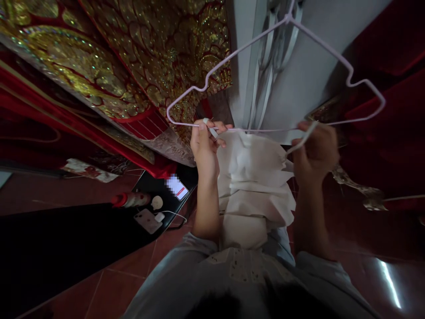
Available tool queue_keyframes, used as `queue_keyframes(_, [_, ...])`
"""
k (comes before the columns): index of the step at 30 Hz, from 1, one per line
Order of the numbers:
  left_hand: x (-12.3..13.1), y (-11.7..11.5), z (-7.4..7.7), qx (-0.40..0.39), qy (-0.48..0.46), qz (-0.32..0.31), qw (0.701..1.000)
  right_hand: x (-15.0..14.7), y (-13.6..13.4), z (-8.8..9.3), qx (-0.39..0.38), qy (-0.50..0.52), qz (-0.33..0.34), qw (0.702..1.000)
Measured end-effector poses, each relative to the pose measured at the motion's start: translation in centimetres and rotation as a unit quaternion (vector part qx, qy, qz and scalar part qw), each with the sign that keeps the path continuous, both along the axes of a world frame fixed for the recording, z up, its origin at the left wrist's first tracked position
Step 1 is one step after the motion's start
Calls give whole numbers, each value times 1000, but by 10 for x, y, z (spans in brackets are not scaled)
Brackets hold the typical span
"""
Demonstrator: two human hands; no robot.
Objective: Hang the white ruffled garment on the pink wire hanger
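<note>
A pale lilac clothes hanger (247, 43) is held up in front of me, its hook end at the top. My left hand (206, 144) pinches the left part of the hanger's bottom bar, with a narrow white strap looped around its fingers. On the right, my right hand (315, 148) closes on another white strap (303, 141) close to the bar; whether it also grips the bar is unclear. Below the bar, between my forearms, hangs a cream ruffled garment (254, 168). How its top edge meets the bar is hard to make out.
Red and gold sequinned costumes (159, 53) hang at left, and dark red cloth (392, 115) at right. Behind the hanger stands a grey panel (318, 57) with metal hangers. A black bench (83, 239) bears a lit phone (179, 188), a second phone (148, 220) and a red-capped bottle (131, 199).
</note>
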State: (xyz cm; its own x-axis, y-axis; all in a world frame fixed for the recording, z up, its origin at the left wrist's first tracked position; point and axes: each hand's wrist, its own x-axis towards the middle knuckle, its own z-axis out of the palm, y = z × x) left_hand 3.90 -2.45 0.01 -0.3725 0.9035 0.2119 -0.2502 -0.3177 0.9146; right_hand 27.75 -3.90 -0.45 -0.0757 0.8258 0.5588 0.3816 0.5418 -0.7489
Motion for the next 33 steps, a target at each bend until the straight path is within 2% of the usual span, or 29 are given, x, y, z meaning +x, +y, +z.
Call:
queue_keyframes(2, [-2, -1, -6, -1, 30, 9, 1000, -4, -3, -1, 3, 0, -21, 1000])
queue_keyframes(4, [-11, 0, -15, 13, 64, 50, 997, -3, -4, -4, 14, 3, -50, 999])
queue_keyframes(8, [-47, 9, -37, 71, 76, 218, 970, -1, -2, -12, 61, 28, -109, 992])
queue_keyframes(10, [-66, 13, -39, 99, 78, 260, 957, -3, 0, -16, 72, 31, -110, 991])
queue_keyframes(11, [-74, 14, -36, 114, 92, 251, 957, -4, 0, -18, 70, 30, -106, 991])
queue_keyframes(13, [-85, 14, -20, 133, 140, 172, 966, -7, 1, -20, 61, 26, -98, 993])
queue_keyframes(15, [-89, 13, 5, 120, 182, 68, 974, -8, 1, -21, 56, 24, -104, 993])
queue_keyframes(17, [-87, 12, 33, 61, 213, 13, 975, -10, 2, -24, 51, 23, -112, 992])
queue_keyframes(20, [-80, 16, 66, 57, 274, -21, 960, -11, 3, -29, 41, 28, -107, 993])
queue_keyframes(23, [-74, 24, 78, 47, 262, -27, 964, -12, 2, -30, 49, 27, -103, 993])
queue_keyframes(26, [-69, 30, 64, 79, 182, -1, 980, -12, -1, -27, 50, 29, -103, 993])
queue_keyframes(29, [-60, 31, 35, 71, 49, 69, 994, -15, -5, -22, 45, 22, -87, 995])
queue_keyframes(31, [-52, 29, 16, 31, -20, 56, 998, -19, -6, -20, 56, 9, -83, 995])
queue_keyframes(33, [-45, 24, 4, 6, -23, 25, 999, -20, -3, -22, 84, 9, -106, 991])
